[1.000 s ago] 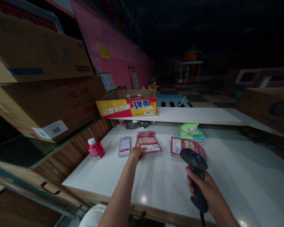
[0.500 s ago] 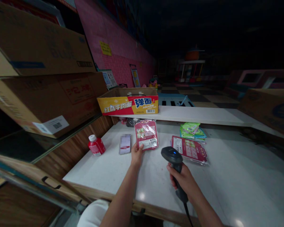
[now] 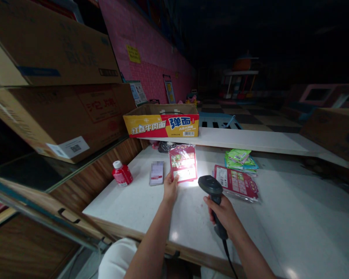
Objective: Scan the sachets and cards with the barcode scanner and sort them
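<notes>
My left hand (image 3: 170, 188) grips the lower left corner of a flat red packet in clear plastic (image 3: 182, 161), tilted up off the white counter (image 3: 128, 205). Bright light from the scanner glares on the packet's label. In my right hand (image 3: 222, 211) is a black corded barcode scanner (image 3: 211, 185), its head aimed left at the packet, a short gap between them. Just right of the scanner lies another red packet (image 3: 237, 183). Behind that sits a pile of green and blue packets (image 3: 240, 159). A phone (image 3: 156, 173) rests left of my left hand.
A red bottle with a white cap (image 3: 122, 173) stands at the counter's left. On the raised ledge (image 3: 250, 140) sits an open noodle carton (image 3: 163, 126). Large cardboard boxes (image 3: 66, 116) are stacked at left, with another box (image 3: 334, 128) at right. The scanner's cord (image 3: 229, 257) hangs toward me.
The scanner's light has come on and now shines on the packet in my left hand. Its blue indicator no longer shows. The view has shifted slightly; both hands keep their holds.
</notes>
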The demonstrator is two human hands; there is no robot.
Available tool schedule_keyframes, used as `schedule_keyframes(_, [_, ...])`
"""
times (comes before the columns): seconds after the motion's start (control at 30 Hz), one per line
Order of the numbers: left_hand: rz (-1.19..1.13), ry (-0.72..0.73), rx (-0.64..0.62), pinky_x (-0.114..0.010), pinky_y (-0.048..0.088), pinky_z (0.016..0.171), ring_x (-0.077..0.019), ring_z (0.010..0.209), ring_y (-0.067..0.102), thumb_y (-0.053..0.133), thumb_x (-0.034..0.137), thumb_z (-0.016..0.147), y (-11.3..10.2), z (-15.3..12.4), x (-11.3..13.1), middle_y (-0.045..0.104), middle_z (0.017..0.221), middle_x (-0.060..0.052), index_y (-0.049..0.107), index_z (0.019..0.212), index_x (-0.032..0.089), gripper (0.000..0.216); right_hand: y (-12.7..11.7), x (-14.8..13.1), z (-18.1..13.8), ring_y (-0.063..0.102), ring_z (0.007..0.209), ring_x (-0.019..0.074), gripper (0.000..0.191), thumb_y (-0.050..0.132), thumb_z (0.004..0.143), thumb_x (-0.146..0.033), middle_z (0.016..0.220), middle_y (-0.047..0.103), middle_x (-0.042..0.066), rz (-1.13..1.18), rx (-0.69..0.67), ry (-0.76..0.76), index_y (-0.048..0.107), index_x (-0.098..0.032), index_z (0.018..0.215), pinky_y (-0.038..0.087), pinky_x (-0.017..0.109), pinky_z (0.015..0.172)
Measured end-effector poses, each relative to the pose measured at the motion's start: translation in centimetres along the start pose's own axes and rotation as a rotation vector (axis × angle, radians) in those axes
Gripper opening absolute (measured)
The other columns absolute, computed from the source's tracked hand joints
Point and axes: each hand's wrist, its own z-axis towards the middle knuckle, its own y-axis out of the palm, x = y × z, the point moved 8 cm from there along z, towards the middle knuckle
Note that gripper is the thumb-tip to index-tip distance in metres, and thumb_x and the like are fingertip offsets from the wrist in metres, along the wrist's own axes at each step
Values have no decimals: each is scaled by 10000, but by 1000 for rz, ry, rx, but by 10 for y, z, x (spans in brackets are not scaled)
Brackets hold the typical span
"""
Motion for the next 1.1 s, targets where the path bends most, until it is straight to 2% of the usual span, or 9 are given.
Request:
schedule_keyframes(0.47, [-60, 40, -44, -397, 521, 925, -251, 999, 668, 768, 461, 673, 0, 2, -1, 712, 1064, -100, 626, 1087, 140, 542, 0, -1, -4, 487, 350, 108, 394, 677, 692, -528, 459, 529, -71, 32, -14, 12, 509, -190, 805, 354, 197, 330])
schedule_keyframes(0.67, [-89, 9, 42, -398, 536, 891, -257, 980, 674, 826, 459, 586, -3, 1, 5, 707, 1043, -103, 589, 996, 151, 566, -20, -1, -23, 488, 360, 105, 423, 707, 675, -542, 479, 537, -66, 100, 45, 24, 521, -190, 817, 361, 196, 336])
schedule_keyframes(0.8, [-74, -51, 93, -395, 556, 833, -241, 924, 687, 841, 449, 564, -3, -3, 6, 703, 1016, -79, 547, 999, 179, 590, -44, -3, -37, 491, 377, 109, 442, 726, 663, -564, 493, 543, -58, 141, 81, 30, 544, -189, 809, 381, 210, 353])
schedule_keyframes(0.93, [-92, -27, 36, -407, 552, 851, -231, 939, 681, 865, 339, 540, 17, -9, 14, 696, 1058, -67, 516, 1102, 209, 675, -75, -10, -48, 476, 382, 107, 464, 770, 621, -562, 496, 544, -51, 205, 165, 12, 578, -181, 803, 377, 218, 359])
schedule_keyframes(1.0, [-66, 16, -42, -391, 542, 870, -217, 934, 678, 861, 297, 542, 37, -10, 21, 700, 1060, -66, 521, 1147, 201, 701, -93, -14, -54, 481, 396, 107, 463, 791, 610, -544, 513, 551, -46, 249, 234, 6, 589, -178, 809, 387, 223, 370])
schedule_keyframes(1.1, [1, 31, -134, -351, 542, 837, -201, 870, 683, 850, 305, 554, 68, -8, 28, 719, 995, -67, 579, 1094, 167, 621, -117, -21, -62, 486, 409, 108, 460, 821, 595, -503, 539, 560, -43, 327, 328, -12, 597, -180, 832, 399, 228, 380])
